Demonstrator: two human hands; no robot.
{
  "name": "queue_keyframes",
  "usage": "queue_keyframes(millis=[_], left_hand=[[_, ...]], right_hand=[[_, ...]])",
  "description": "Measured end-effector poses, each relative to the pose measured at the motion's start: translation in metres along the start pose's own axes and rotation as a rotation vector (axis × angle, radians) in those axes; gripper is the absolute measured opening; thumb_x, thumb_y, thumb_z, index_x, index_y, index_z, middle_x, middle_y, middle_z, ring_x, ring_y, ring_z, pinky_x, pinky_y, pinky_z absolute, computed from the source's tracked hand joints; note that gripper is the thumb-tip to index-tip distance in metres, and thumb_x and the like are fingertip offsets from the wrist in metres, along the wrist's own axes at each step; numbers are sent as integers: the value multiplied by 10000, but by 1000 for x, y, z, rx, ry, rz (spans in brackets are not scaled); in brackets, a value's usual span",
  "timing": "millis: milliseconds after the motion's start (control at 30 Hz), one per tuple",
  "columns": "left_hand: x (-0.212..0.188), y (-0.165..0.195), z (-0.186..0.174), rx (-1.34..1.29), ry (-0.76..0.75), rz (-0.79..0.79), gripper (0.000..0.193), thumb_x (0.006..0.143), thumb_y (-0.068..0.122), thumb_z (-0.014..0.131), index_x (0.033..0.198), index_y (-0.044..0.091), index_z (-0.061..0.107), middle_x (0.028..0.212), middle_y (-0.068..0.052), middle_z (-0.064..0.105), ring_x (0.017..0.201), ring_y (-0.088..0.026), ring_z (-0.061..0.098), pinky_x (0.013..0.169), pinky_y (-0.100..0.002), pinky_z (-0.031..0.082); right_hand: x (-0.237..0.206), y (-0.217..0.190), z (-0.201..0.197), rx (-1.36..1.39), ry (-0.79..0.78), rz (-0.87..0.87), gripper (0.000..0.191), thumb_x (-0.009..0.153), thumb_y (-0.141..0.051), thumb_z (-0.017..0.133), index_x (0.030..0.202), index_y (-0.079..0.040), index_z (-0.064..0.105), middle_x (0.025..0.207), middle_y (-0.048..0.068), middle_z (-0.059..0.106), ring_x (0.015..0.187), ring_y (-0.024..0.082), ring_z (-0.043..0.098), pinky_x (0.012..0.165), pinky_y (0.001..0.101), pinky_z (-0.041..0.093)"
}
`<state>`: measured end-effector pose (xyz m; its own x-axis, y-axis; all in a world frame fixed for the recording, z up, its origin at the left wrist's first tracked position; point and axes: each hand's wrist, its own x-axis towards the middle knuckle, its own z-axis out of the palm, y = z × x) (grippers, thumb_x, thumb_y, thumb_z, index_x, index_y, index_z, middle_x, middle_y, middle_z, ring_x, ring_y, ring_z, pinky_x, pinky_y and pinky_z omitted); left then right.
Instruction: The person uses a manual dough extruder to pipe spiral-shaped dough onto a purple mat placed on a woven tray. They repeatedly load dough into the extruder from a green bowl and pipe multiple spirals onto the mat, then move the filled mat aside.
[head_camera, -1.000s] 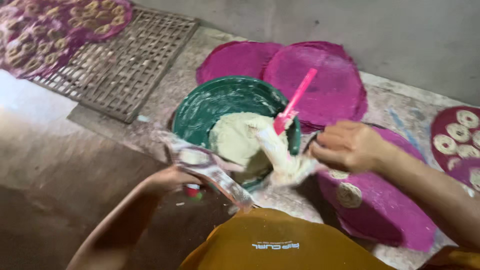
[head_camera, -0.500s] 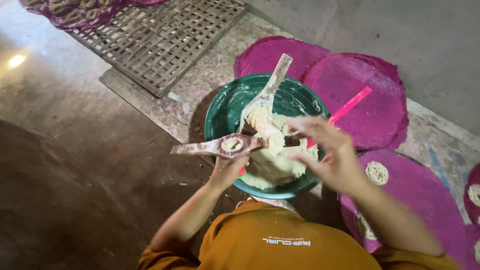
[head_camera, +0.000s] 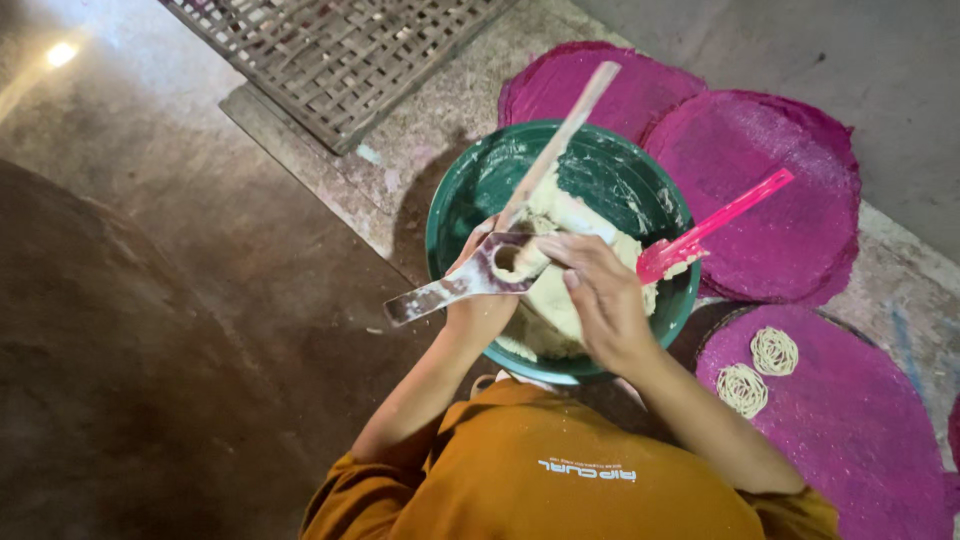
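Left hand (head_camera: 480, 305) grips a metal press (head_camera: 470, 280) over the green bowl (head_camera: 470, 190); right hand (head_camera: 600, 295) closes on dough (head_camera: 560, 290), filling it; 2 noodle coils (head_camera: 760, 370) lie on the near mat (head_camera: 850, 420).

Dull, dough-smeared metal press (head_camera: 470, 283), glossy green plastic basin (head_camera: 600, 170), matt woven magenta mats (head_camera: 770, 190), soft sticky dough (head_camera: 560, 290).

Right hand (head_camera: 600, 300) now pressing dough (head_camera: 560, 290) into the press (head_camera: 480, 275), no longer beside the purple mat (head_camera: 850, 420), left hand (head_camera: 480, 310) raised over the bowl (head_camera: 470, 190)

Green bowl (head_camera: 470, 195), magenta mats (head_camera: 780, 200), pale dough (head_camera: 560, 300).
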<state>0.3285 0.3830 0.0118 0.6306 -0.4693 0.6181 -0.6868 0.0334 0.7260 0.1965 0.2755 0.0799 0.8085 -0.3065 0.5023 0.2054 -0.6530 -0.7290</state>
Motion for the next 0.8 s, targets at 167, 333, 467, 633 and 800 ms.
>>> queue_keyframes(millis=[167,333,467,633,800], left_hand=[[-2,-13,-5,210,25,130,485,814,126,820,1251,71,617,1242,-159,655,1091,-315,681,935,-383,566],[0,-54,-16,-70,120,-68,452,917,54,785,1319,6,584,1230,-142,656,1089,-265,683,964,-358,555],[-9,-75,-11,-170,129,-147,455,902,29,765,1309,3,562,1260,-143,638,1115,-242,660,974,-331,533],[-12,-81,-8,-178,136,-71,438,917,5,766,1310,7,574,1282,-137,627,1152,-249,647,1000,-347,522],[-10,-77,-8,-238,140,-106,454,924,28,772,1329,14,568,1303,-140,619,1146,-260,646,989,-355,526]], right_hand=[[7,-4,0,-368,-76,-157,519,720,97,579,1195,-74,699,1270,158,574,1195,406,565,1066,474,426],[-2,39,7,-348,-243,110,283,879,-101,630,1158,-56,619,1166,207,607,1093,398,642,910,457,531],[-7,98,64,-741,-730,208,284,838,-202,699,1053,-37,617,929,169,699,864,378,707,720,475,571],[20,144,60,-918,-741,-4,197,943,-188,628,1013,-4,627,848,144,727,766,314,746,622,425,596],[54,151,75,-1154,-798,-151,135,871,-115,611,798,-119,725,852,92,733,766,285,750,568,416,599]])
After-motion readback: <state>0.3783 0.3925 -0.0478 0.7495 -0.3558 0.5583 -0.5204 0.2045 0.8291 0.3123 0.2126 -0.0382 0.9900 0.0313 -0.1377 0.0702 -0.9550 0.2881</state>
